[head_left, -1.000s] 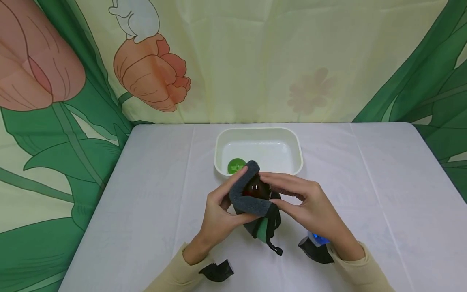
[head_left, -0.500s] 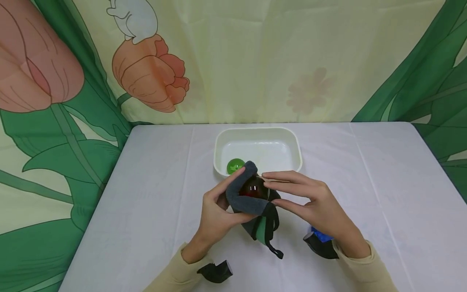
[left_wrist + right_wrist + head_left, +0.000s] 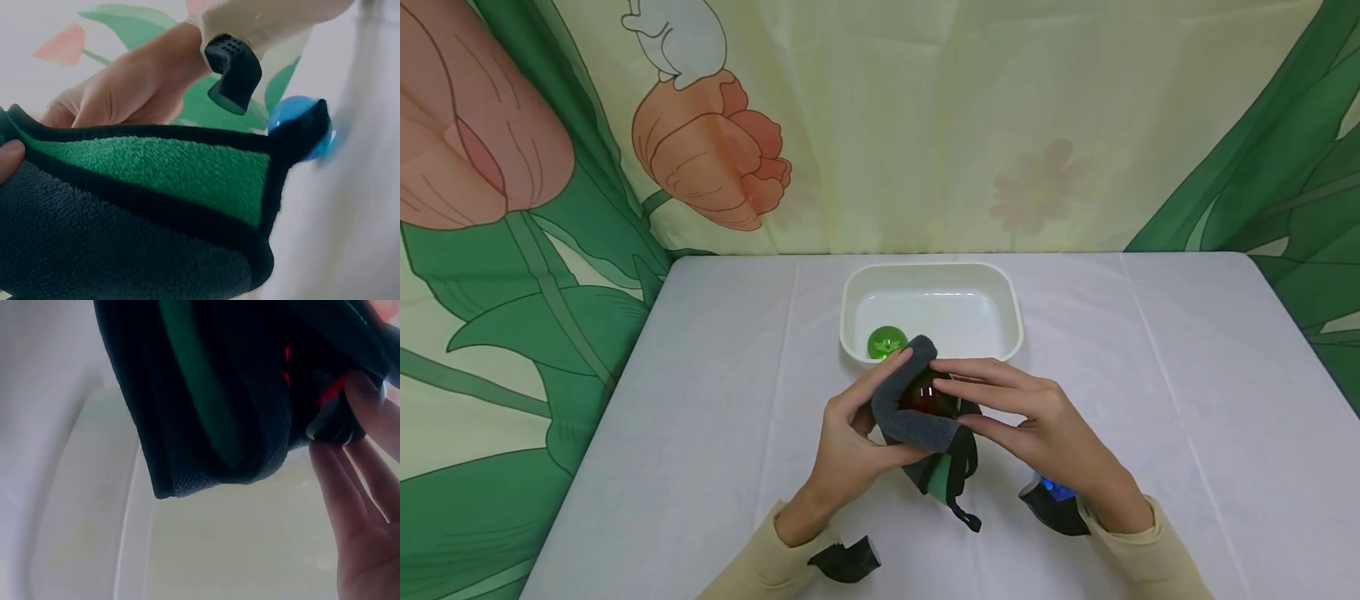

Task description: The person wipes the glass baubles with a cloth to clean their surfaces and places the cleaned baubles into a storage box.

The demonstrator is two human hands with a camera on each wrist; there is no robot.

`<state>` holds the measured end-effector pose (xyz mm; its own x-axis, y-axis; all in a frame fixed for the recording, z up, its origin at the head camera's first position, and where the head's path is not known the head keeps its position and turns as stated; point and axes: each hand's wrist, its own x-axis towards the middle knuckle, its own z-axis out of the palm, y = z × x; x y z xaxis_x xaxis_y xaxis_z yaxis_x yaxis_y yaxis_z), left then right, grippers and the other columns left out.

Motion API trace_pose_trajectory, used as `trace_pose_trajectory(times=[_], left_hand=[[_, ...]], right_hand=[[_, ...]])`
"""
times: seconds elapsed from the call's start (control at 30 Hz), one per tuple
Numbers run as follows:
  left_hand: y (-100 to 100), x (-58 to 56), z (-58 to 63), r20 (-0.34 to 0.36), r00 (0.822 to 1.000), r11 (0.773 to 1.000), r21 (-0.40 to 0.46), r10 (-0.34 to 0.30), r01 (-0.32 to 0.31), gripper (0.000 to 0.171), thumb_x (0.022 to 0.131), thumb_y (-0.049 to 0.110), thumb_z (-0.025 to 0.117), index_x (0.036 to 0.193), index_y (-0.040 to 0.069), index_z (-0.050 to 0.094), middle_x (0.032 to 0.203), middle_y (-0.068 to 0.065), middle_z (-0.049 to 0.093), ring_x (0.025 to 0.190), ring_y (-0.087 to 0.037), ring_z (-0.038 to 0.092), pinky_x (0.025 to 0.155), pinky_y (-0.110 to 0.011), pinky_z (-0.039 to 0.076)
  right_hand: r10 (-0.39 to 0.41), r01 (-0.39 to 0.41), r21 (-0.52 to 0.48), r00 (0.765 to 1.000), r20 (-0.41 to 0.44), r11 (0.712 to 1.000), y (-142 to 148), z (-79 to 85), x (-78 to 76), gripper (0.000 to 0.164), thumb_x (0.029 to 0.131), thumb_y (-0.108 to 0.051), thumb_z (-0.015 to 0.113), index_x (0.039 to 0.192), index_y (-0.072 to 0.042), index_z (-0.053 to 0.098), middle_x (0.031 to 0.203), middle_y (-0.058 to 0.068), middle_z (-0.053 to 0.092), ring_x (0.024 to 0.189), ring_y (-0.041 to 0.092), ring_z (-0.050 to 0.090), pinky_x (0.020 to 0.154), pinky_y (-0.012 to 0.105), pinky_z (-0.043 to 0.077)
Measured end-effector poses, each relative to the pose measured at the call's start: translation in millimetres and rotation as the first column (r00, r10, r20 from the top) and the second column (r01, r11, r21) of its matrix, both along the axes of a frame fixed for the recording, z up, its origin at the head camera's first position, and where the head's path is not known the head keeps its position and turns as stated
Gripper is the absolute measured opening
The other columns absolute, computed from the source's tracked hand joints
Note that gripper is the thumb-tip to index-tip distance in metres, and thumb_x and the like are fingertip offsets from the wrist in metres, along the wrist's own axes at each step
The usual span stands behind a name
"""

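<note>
My left hand (image 3: 842, 442) grips a folded grey-and-green cloth (image 3: 917, 427) with black edging, fingers behind it and thumb in front. Wrapped inside is a dark red, glossy clear ball (image 3: 928, 397), its upper part showing in the fold. From the right, my right hand (image 3: 1037, 417) pinches the ball, fingertips on its top and thumb low by the cloth's edge. The right wrist view shows those fingertips against the shiny ball (image 3: 328, 428). The left wrist view is mostly cloth (image 3: 125, 231), and the ball is hidden there.
Behind the hands stands a white tray (image 3: 928, 265) with a green clear ball (image 3: 887, 342) in its near left corner. A blue ball (image 3: 1057, 489) lies on the white-covered table, partly behind my right wrist. Black camera mounts hang at both wrists.
My right fingers have shifted a little over the ball and spread slightly. The cloth and ball have turned and moved only slightly in my left hand.
</note>
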<state>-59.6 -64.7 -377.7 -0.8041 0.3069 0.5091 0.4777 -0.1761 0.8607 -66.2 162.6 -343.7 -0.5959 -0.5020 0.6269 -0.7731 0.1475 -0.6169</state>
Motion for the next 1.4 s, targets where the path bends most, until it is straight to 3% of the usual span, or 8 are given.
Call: trace_pose_trajectory(times=[0.1,0.23,0.3,0.53,0.7,0.8,1.13,1.4], left_hand=[[1,-0.1,0.5,-0.018,1.0,0.999,-0.027,0.019,-0.02,0.084,0.067,-0.018,0.081,0.143,-0.004,0.047,0.145,-0.024,0.05,0.133,-0.028,0.051,0.103,-0.038,0.047],[1,-0.3,0.3,-0.034,0.998,0.998,-0.042,0.046,-0.048,0.083,0.066,-0.018,0.082,0.142,-0.004,0.049,0.144,-0.024,0.051,0.135,-0.029,0.05,0.105,-0.038,0.046],[2,0.1,-0.3,-0.025,0.999,0.998,-0.029,0.046,-0.047,0.083,0.066,-0.019,0.081,0.141,-0.004,0.049,0.143,-0.024,0.052,0.134,-0.029,0.051,0.104,-0.038,0.046],[2,4.1,-4.5,0.005,0.999,0.999,0.012,0.035,-0.035,0.083,0.066,-0.019,0.08,0.142,-0.004,0.049,0.14,-0.024,0.054,0.126,-0.026,0.058,0.1,-0.039,0.05],[-1,3.3,-4.5,0.015,0.999,0.999,0.019,0.037,-0.037,0.084,0.066,-0.02,0.08,0.142,-0.004,0.048,0.139,-0.025,0.054,0.123,-0.024,0.06,0.097,-0.037,0.052],[-2,2.5,-4.1,0.015,0.999,0.999,0.02,0.034,-0.034,0.084,0.066,-0.02,0.079,0.143,-0.004,0.047,0.139,-0.026,0.053,0.123,-0.024,0.06,0.097,-0.036,0.053],[1,2.6,-0.8,0.018,1.0,1.0,0.001,0.025,-0.025,0.084,0.068,-0.02,0.079,0.144,-0.003,0.046,0.141,-0.025,0.051,0.124,-0.023,0.058,0.099,-0.035,0.052],[4,2.7,-1.2,0.018,0.999,0.999,-0.019,0.039,-0.039,0.082,0.069,-0.018,0.08,0.143,-0.003,0.047,0.143,-0.024,0.05,0.128,-0.024,0.056,0.102,-0.036,0.049]], right_hand=[[-0.054,0.054,0.004,0.991,0.123,0.999,0,1.8,3.7,0.042,0.088,-0.006,0.073,0.129,-0.001,0.065,0.13,0.016,0.065,0.117,0.015,0.064,0.086,0.023,0.056],[-0.116,0.118,0.015,0.941,0.317,0.993,-1,2.9,7.6,0.054,0.079,0.008,0.077,0.13,-0.002,0.064,0.126,0.015,0.067,0.103,0.013,0.071,0.08,0.028,0.058],[-0.143,0.136,0.045,0.927,0.346,0.99,-1,3.2,8.9,0.053,0.079,0.007,0.077,0.13,-0.003,0.064,0.125,0.014,0.068,0.099,0.013,0.072,0.08,0.028,0.059],[-0.115,0.096,0.095,0.969,0.219,0.991,5,5.5,10.6,0.054,0.081,-0.001,0.079,0.132,-0.008,0.064,0.133,0.007,0.064,0.116,0.014,0.064,0.091,0.024,0.055],[-0.02,0.019,0.096,1.0,0.017,0.995,3,3.2,6.3,0.04,0.096,-0.022,0.065,0.133,-0.005,0.063,0.139,0.012,0.059,0.129,0.021,0.056,0.098,0.019,0.049],[-0.017,0.019,0.098,1.0,-0.02,0.995,0,2.2,5.6,0.04,0.1,-0.027,0.057,0.133,-0.005,0.062,0.14,0.013,0.057,0.129,0.021,0.055,0.097,0.019,0.049],[-0.051,0.048,0.082,0.998,0.03,0.995,1,2.8,5.7,0.039,0.094,-0.019,0.067,0.132,-0.007,0.064,0.135,0.011,0.061,0.121,0.02,0.061,0.091,0.019,0.053],[-0.11,0.098,0.057,0.959,0.261,0.994,2,2.8,6.0,0.059,0.075,0.009,0.08,0.131,-0.004,0.064,0.127,0.013,0.066,0.107,0.019,0.069,0.08,0.027,0.059]])
